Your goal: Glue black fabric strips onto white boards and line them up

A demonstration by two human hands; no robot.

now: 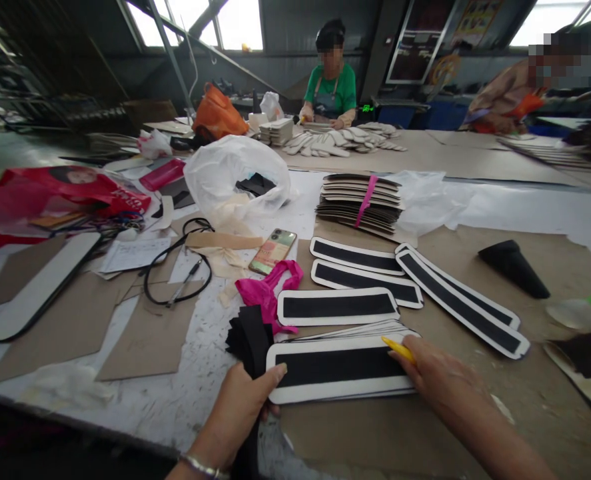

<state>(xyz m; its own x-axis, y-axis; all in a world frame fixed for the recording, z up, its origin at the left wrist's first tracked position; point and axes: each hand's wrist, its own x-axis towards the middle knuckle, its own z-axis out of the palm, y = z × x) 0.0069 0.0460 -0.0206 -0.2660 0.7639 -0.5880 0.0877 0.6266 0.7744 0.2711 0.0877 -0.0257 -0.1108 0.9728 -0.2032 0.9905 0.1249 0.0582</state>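
At the near edge of the table, my left hand grips the left end of a white-bordered black panel, thumb on top. This long panel lies on a pile of similar ones. My right hand is closed on a slim yellow tool, its tip over the panel's right part; what kind it is I cannot tell. Beside my left hand lies a bunch of black strips, partly hidden by it. Just beyond, another panel rests flat, with several more farther back and to the right.
A pink plastic bag, a phone and a black cable lie left of centre. Farther back are a tied stack of pieces and a white plastic bag. A black cone-shaped piece lies right. Two people work across the table.
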